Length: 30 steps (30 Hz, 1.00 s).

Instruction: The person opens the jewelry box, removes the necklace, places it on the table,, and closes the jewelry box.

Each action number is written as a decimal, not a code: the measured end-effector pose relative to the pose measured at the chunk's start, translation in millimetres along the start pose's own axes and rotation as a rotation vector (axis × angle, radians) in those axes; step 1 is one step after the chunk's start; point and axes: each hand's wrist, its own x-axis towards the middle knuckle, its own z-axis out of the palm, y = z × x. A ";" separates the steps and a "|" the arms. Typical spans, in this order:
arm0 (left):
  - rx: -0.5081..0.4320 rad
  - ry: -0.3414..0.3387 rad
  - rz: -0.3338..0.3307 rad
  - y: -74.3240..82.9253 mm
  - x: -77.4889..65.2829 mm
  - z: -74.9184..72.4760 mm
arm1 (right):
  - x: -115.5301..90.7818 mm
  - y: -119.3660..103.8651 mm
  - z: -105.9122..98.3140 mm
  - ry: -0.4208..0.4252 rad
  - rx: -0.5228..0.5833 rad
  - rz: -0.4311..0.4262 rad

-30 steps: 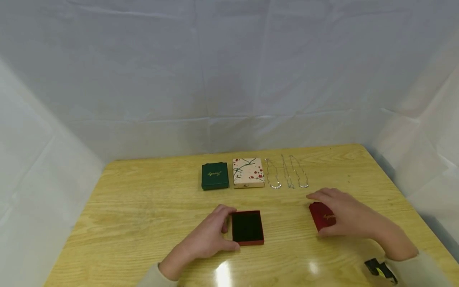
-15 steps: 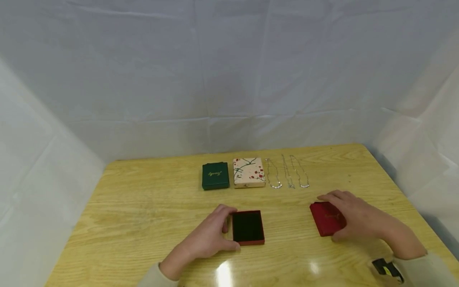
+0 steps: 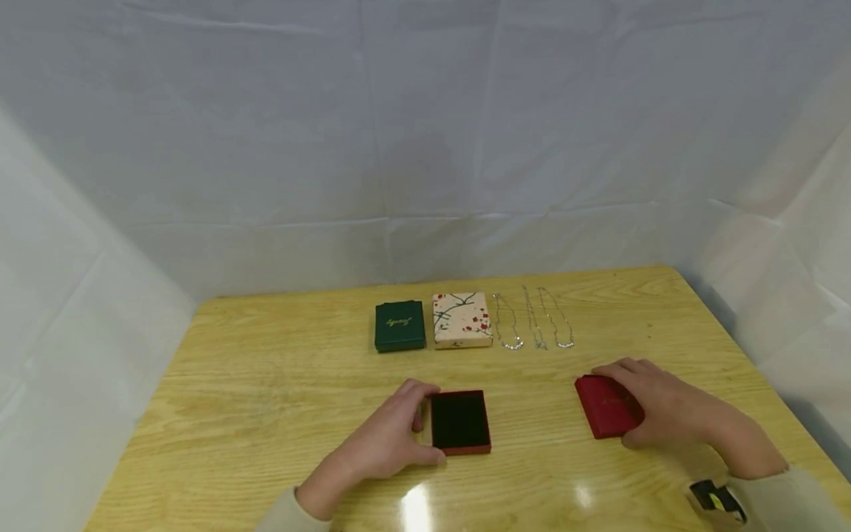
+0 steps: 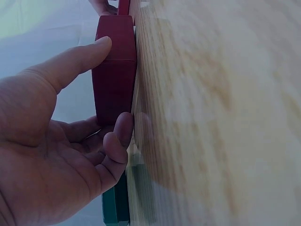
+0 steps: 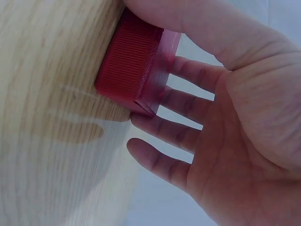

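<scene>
My left hand (image 3: 394, 431) holds an open red jewelry box base (image 3: 488, 443) with a black lining, its thumb at the near side and fingers at the far side. In the left wrist view the thumb lies on the wall of the red box base (image 4: 114, 77), and the other fingers bend beside it. To the right, my right hand (image 3: 671, 406) spans a red jewelry box lid (image 3: 605, 408) with gold lettering, lying on the table. Seen from the right wrist, fairly straight fingers touch the far side of the lid (image 5: 131, 59), the thumb overlapping its near end.
A green jewelry box (image 3: 400, 326) and a cream box with a blossom print (image 3: 462, 321) stand in a row farther back. Right of them, silver chain necklaces (image 3: 508, 345) lie on the wooden table (image 3: 266, 384). White cloth (image 3: 425, 148) hangs behind and at both sides.
The right hand has shifted rightward along the red lid, uncovering more of its top, and the lid has turned slightly. My left hand and the box base have stayed in place.
</scene>
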 end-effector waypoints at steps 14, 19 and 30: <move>-0.006 -0.005 -0.003 0.8 -0.6 -0.1 | 5.5 -10.6 -0.7 0.078 0.021 -0.063; -0.007 0.000 0.002 -0.1 -0.6 0.5 | 9.7 -23.0 -3.0 0.113 0.030 -0.072; -0.013 -0.012 -0.005 -0.9 0.2 2.0 | 28.5 -55.6 0.0 0.091 0.061 -0.102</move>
